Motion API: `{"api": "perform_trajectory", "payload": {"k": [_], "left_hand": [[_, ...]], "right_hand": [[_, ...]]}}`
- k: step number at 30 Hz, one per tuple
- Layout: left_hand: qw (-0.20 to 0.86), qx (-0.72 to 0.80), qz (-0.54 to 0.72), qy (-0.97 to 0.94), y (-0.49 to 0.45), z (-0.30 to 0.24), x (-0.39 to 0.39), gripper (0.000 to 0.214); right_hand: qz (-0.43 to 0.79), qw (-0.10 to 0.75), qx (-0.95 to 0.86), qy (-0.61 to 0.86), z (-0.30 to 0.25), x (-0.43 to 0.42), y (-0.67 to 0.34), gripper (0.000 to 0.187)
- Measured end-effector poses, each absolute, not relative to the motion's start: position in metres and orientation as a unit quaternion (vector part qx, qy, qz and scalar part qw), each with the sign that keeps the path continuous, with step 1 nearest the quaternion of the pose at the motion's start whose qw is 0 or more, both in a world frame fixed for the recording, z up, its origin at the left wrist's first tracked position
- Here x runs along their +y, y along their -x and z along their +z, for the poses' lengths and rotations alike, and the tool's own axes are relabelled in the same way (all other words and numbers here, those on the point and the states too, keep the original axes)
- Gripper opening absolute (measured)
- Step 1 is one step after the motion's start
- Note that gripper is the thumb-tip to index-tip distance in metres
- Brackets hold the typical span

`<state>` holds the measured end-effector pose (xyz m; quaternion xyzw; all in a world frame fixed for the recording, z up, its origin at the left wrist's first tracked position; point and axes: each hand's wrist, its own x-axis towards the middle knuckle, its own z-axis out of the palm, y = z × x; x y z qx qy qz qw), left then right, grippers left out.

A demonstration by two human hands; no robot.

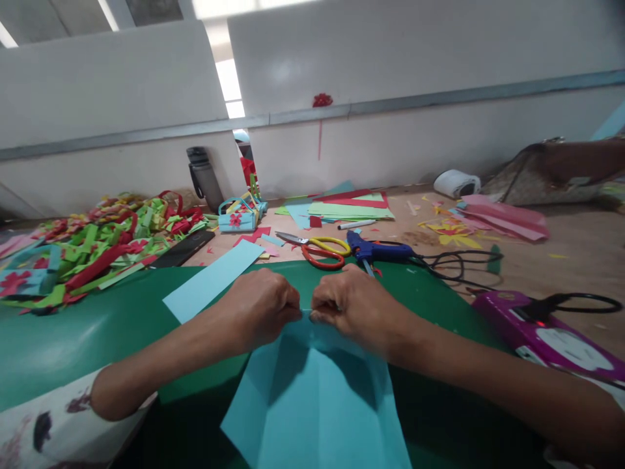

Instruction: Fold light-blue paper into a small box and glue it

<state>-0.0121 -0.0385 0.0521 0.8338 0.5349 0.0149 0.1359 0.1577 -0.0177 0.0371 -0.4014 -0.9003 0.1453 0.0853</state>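
A light blue paper sheet (317, 397) with fold creases lies on the green cutting mat (88, 339) in front of me. My left hand (261, 306) and my right hand (349, 306) are both closed, pinching the sheet's far edge side by side, knuckles almost touching. A separate light blue paper strip (212, 280) lies on the mat just left of my left hand.
Beyond the mat lie scissors with yellow and orange handles (319, 249), a blue glue gun (375, 250) with a black cord, stacked coloured paper (342, 205) and a small blue paper basket (237, 216). Green and red paper strips (97, 247) pile at left. A purple device (547, 332) sits at right.
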Motion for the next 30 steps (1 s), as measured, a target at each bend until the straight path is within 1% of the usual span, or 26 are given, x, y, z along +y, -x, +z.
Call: {"api": "perform_trajectory", "payload": {"k": [6,11,14,16,18,21,24,27,30], "left_hand": [[0.197,0.511,0.013,-0.837,0.024,0.049,-0.029,0.024],[0.201,0.523,-0.008,-0.828,0.027,0.05,-0.025,0.027],[0.188,0.5,-0.024,-0.845,0.022,0.056,-0.025,0.021],[0.155,0.483,-0.03,-0.862,0.013,0.059,-0.025,0.018],[0.107,0.486,-0.038,-0.866,0.002,0.06,-0.025,0.018],[0.082,0.489,-0.028,-0.868,-0.01,0.058,-0.022,0.021],[0.08,0.496,-0.005,-0.865,-0.012,0.057,-0.021,0.02],[0.075,0.519,0.003,-0.852,-0.008,0.059,-0.021,0.019],[0.061,0.535,-0.004,-0.842,-0.006,0.059,-0.02,0.018]], "right_hand": [[0.212,0.1,-0.876,0.421,0.037,-0.01,-0.164,0.018],[0.225,0.091,-0.873,0.424,0.035,-0.007,-0.163,0.018],[0.205,0.081,-0.878,0.425,0.038,-0.01,-0.161,0.018],[0.178,0.069,-0.885,0.425,0.041,-0.014,-0.16,0.019],[0.143,0.05,-0.893,0.423,0.044,-0.018,-0.158,0.017],[0.081,0.041,-0.901,0.425,0.047,-0.02,-0.158,0.018],[0.076,0.052,-0.898,0.431,0.049,-0.016,-0.163,0.012],[0.071,0.029,-0.891,0.447,0.051,-0.011,-0.17,0.004],[0.064,0.025,-0.882,0.466,0.051,-0.009,-0.175,0.005]]}}
